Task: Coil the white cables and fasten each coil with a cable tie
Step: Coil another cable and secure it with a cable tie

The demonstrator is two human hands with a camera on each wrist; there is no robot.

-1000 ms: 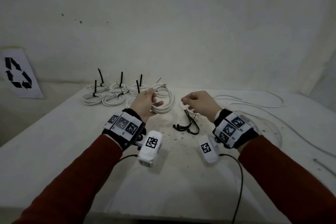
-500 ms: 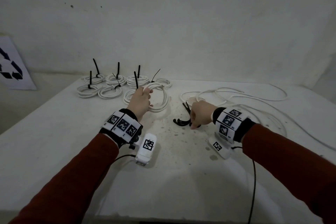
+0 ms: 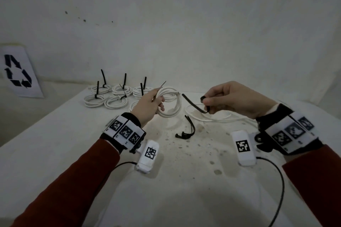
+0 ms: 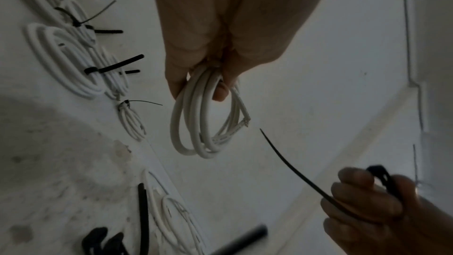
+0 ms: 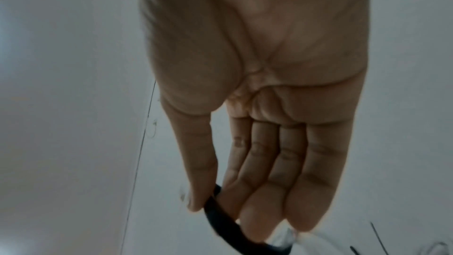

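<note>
Gripping a fresh white coil (image 3: 170,104) aloft in the left hand (image 3: 147,106) while the right hand (image 3: 232,100) pinches a black cable tie (image 3: 193,104) just beside it, the person looks ready to thread the tie's tip through the loops above the table (image 3: 55,153).

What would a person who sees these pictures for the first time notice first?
The two raised hands at the centre: the left hand grips a white coil with no tie on it, and the right hand pinches a black tie beside it. Behind the left hand, tied coils lie in rows at the far left of the table, their tie tails sticking up.
</note>
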